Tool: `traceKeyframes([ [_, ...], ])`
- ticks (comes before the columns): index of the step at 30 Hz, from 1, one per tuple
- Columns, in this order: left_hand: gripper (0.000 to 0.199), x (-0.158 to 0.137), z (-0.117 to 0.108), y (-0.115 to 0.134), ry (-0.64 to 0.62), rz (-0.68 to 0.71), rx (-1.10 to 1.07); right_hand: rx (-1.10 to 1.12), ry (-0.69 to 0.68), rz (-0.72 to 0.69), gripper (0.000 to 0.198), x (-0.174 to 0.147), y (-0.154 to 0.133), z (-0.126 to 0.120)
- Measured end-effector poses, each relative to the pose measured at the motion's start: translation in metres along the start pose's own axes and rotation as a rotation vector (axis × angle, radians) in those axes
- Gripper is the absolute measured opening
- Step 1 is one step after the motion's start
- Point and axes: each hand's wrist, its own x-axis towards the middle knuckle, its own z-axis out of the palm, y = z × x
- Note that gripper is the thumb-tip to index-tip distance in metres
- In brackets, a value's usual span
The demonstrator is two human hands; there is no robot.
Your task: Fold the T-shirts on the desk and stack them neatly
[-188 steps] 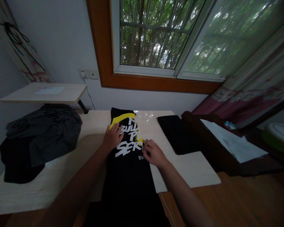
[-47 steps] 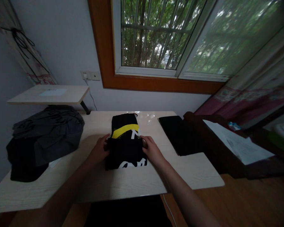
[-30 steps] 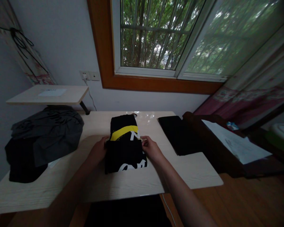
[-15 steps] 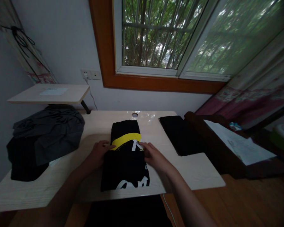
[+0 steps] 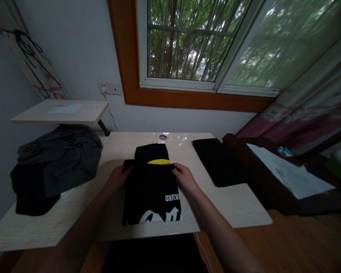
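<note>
A black T-shirt (image 5: 153, 185), folded into a narrow stack, lies in front of me on the pale desk. White lettering shows on its near part, and a sliver of a yellow band is visible beyond the raised fold. My left hand (image 5: 119, 177) pinches the left end of that fold's upper edge. At the right end, my right hand (image 5: 184, 176) grips the same edge between thumb and fingers. The edge stands slightly lifted over the yellow band. The far part of the shirt lies flat.
Dark grey and black clothes (image 5: 59, 159) are heaped on the left, under a small raised shelf (image 5: 39, 112). A flat black folded item (image 5: 216, 161) lies on the desk's right side. Beyond the desk (image 5: 233, 208), a dark brown surface holds white paper (image 5: 287, 170).
Both hands have lifted the near layer's edge up and away from me. It now covers most of the yellow band and the white mark, and small white lettering has come into view.
</note>
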Motion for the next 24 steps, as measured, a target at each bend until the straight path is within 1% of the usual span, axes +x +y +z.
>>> traceKeyframes([
  [3, 0.042, 0.012, 0.008, -0.003, 0.049, -0.022, -0.023, -0.135, 0.093, 0.043, 0.029, 0.009, 0.004, 0.002],
  [5, 0.052, 0.012, 0.012, -0.003, 0.072, -0.027, -0.031, -0.227, 0.108, 0.040, 0.030, 0.011, 0.004, 0.001],
  [7, 0.064, 0.007, 0.013, 0.000, 0.078, -0.045, 0.020, -0.282, 0.109, 0.017, 0.036, 0.009, 0.005, 0.000],
  [9, 0.074, -0.003, 0.012, 0.005, 0.049, -0.058, 0.103, -0.318, 0.124, -0.018, 0.043, 0.006, 0.007, -0.001],
  [11, 0.083, -0.014, 0.010, 0.012, -0.007, -0.065, 0.139, -0.345, 0.137, -0.029, 0.050, 0.004, 0.010, -0.002],
  [14, 0.095, -0.026, 0.006, 0.019, -0.093, -0.072, 0.118, -0.360, 0.059, 0.044, 0.059, 0.001, 0.014, -0.004],
  [18, 0.098, -0.034, -0.002, 0.020, -0.184, -0.084, 0.001, -0.325, -0.060, 0.147, 0.067, -0.006, 0.012, -0.007],
  [22, 0.102, -0.039, -0.019, 0.014, -0.309, -0.079, -0.158, -0.215, -0.237, 0.187, 0.084, -0.019, 0.001, -0.009],
  [24, 0.102, -0.040, -0.026, 0.010, -0.361, -0.066, -0.176, -0.210, -0.293, 0.175, 0.084, -0.023, -0.003, -0.009],
])
